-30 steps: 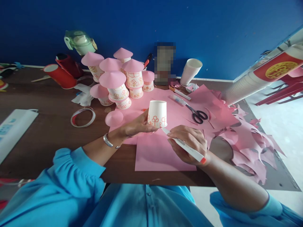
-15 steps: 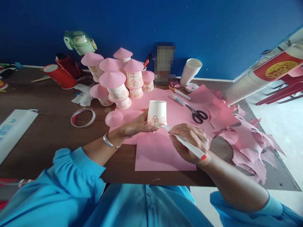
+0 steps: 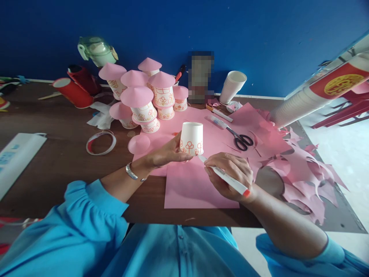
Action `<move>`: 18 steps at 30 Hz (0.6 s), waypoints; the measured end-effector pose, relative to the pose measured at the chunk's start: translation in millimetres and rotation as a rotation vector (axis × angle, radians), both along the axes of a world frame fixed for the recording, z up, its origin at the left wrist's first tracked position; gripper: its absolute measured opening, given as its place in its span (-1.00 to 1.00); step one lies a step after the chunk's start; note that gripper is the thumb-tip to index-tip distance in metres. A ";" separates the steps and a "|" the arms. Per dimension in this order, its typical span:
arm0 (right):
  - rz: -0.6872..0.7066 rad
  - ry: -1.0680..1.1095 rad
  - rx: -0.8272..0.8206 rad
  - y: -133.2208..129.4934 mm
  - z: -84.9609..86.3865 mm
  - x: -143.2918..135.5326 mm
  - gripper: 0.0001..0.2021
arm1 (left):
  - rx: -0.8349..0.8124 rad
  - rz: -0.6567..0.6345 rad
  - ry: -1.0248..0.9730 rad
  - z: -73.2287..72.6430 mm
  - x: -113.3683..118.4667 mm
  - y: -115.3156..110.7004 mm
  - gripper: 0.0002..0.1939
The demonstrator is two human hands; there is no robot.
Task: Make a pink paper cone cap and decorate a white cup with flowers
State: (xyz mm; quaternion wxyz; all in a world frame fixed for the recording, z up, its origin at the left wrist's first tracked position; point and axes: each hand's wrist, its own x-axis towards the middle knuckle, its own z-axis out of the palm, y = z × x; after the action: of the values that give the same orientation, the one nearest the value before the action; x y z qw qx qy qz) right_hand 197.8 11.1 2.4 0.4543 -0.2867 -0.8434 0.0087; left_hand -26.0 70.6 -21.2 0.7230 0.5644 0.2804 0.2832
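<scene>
My left hand (image 3: 170,150) is closed round the left and lower side of a white paper cup (image 3: 191,135), held upside down above pink paper (image 3: 198,188). Orange flowers are drawn along the cup's lower band, near its rim. In my right hand (image 3: 230,173) is a white marker (image 3: 229,180) with an orange end, its tip close to the cup's rim; whether it touches, I cannot tell. Behind my left hand stand several decorated cups with pink cone roofs (image 3: 137,97). One loose pink cone (image 3: 139,144) lies beside my left wrist.
Black-handled scissors (image 3: 243,141) and another marker (image 3: 220,114) lie on the pink sheets. Paper scraps (image 3: 302,181) spread at the right. A stack of white cups (image 3: 233,86) stands by the wall. A tape roll (image 3: 100,143) and red cups (image 3: 73,93) are at left.
The marker and my right hand have shifted slightly left along the cup's rim. My left hand and the cup have hardly moved.
</scene>
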 end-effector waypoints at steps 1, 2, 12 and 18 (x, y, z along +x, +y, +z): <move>-0.001 -0.001 -0.001 -0.1 0.3 -0.1 -0.87 | -0.006 0.006 -0.007 -1.5 0.2 0.0 -0.46; -0.002 -0.003 -0.001 -0.2 0.5 -0.1 -0.88 | -0.009 0.010 -0.015 -2.7 0.3 0.0 -0.46; 0.020 -0.003 0.022 0.3 -0.1 -0.1 -0.85 | -0.006 0.006 -0.006 -5.9 -1.3 1.1 -0.40; 0.015 -0.016 0.013 0.5 0.0 -0.4 -0.85 | 0.040 0.004 -0.018 -11.0 -0.3 2.6 -0.39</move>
State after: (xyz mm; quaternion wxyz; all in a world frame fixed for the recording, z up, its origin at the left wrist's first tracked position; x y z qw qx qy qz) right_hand 197.4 11.5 2.3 0.4493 -0.2774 -0.8492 0.0044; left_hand -26.2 73.2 -32.2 0.7136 0.5753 0.2693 0.2954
